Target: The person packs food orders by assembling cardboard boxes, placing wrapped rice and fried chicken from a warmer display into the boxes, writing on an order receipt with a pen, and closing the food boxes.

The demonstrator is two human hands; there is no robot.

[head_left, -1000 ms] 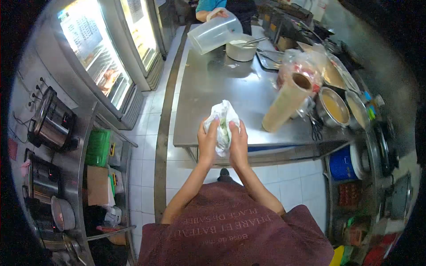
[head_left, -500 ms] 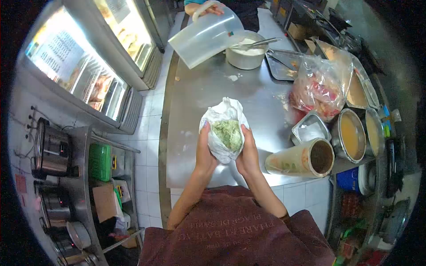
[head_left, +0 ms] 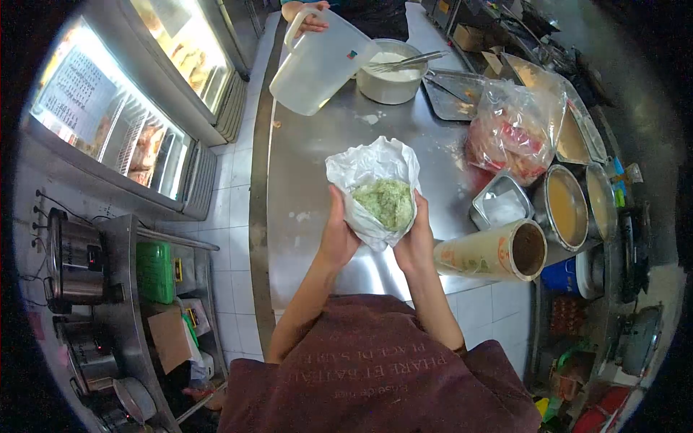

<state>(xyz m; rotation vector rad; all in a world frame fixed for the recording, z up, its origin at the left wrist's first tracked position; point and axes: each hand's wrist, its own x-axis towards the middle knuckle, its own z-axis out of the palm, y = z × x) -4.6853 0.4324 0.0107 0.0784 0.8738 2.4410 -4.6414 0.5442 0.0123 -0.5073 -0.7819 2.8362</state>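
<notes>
Between my two hands is a white cloth (head_left: 375, 155), gathered into an open pouch above the steel table (head_left: 303, 173). Inside it lies a pale green, moist, shredded-looking mass (head_left: 386, 203); I cannot tell exactly what it is. My left hand (head_left: 338, 229) wraps the cloth's left side, thumb up along the edge. On the other side my right hand (head_left: 416, 242) cups the cloth in the same way. The cloth's underside is hidden.
Across the table a co-worker's hand (head_left: 312, 22) tilts a translucent pitcher (head_left: 321, 65) beside a pot (head_left: 390, 90) with a whisk. At right are a bagged food item (head_left: 509, 137), a metal container (head_left: 498, 206), a plastic roll (head_left: 484, 252) and a pot of yellowish liquid (head_left: 567, 209).
The cloth has opened wider at the top and shows more of the green mass. The co-worker's pitcher is less tilted and its bottom end has swung down. My view has shifted slightly.
</notes>
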